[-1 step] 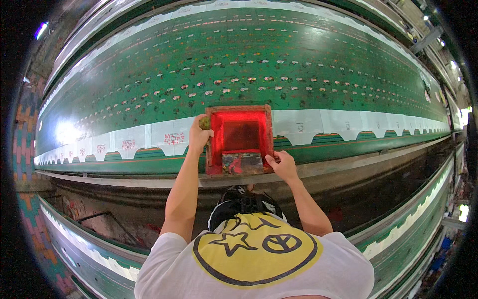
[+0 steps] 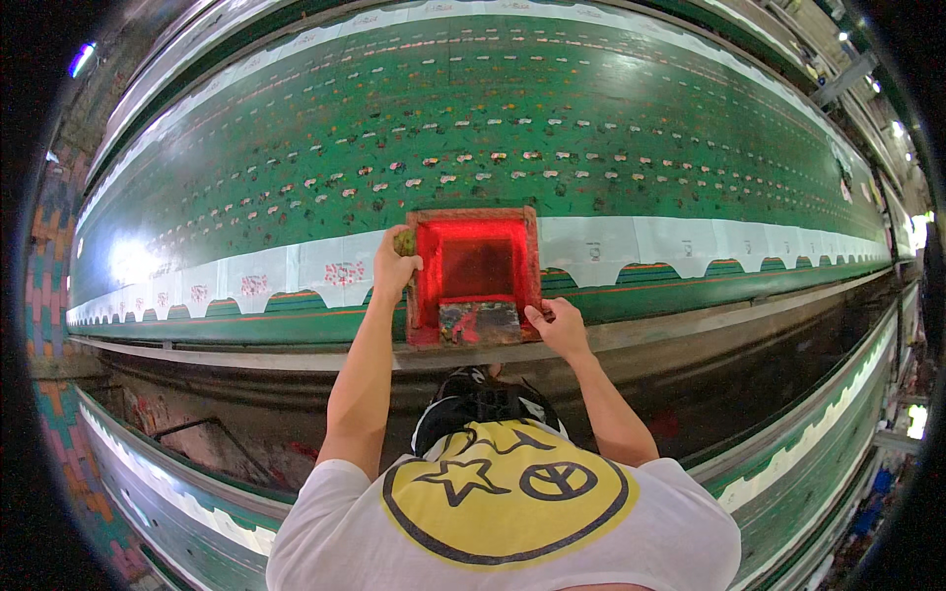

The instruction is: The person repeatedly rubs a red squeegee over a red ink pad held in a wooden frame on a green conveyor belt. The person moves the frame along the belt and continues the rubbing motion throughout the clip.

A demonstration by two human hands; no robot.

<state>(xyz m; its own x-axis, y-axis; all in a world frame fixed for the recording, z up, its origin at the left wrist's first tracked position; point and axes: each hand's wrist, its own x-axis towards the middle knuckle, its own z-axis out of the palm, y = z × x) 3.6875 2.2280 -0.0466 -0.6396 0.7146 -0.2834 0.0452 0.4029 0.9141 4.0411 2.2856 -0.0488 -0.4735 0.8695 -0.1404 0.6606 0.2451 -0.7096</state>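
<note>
Red ink glows inside the wooden frame (image 2: 473,276), lying where it lay before on the green cloth (image 2: 591,128). My left hand (image 2: 396,264) grips its left edge; my right hand (image 2: 558,325) pinches its lower right corner, unmoved.

Worn wooden frame (image 2: 473,215), wet glossy red mesh, matt green cloth (image 2: 591,128)

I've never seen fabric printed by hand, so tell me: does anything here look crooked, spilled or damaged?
Nothing stands out. The red printing frame sits square on the white border of the green cloth, with the left hand on its left edge and the right hand at its lower right corner. The motifs run in even rows.
</note>
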